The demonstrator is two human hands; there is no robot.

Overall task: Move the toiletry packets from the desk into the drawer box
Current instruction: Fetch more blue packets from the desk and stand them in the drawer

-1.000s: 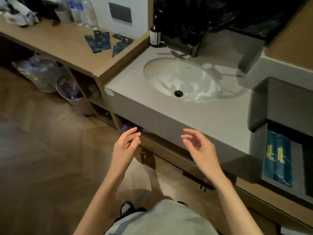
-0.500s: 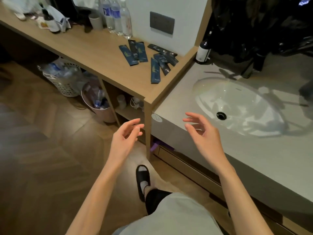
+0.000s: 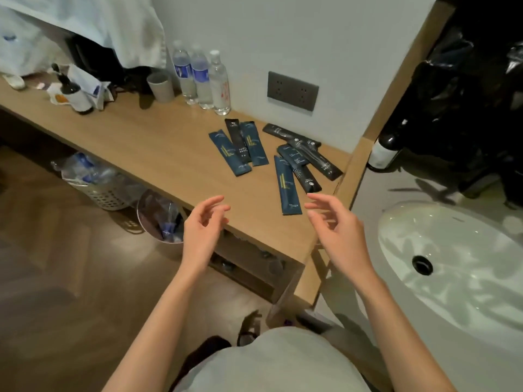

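Since the earlier frames the view has been swung from the sink (image 3: pixel 452 264) towards the desk (image 3: pixel 158 142), and both hands have been brought up over its near edge. The left hand (image 3: pixel 202 233) and right hand (image 3: pixel 336 230) are held empty, with fingers loosely spread and slightly bent; nothing is pinched or touched. The toiletry packets (image 3: pixel 288 188) are seen lying flat on the desk in two loose clusters, three to the left and the rest overlapping at the right, the nearest just ahead of the right hand's fingertips. The drawer box is not in view. The transfer of these packets is judged not yet begun; all that are visible remain to be picked up and carried across.
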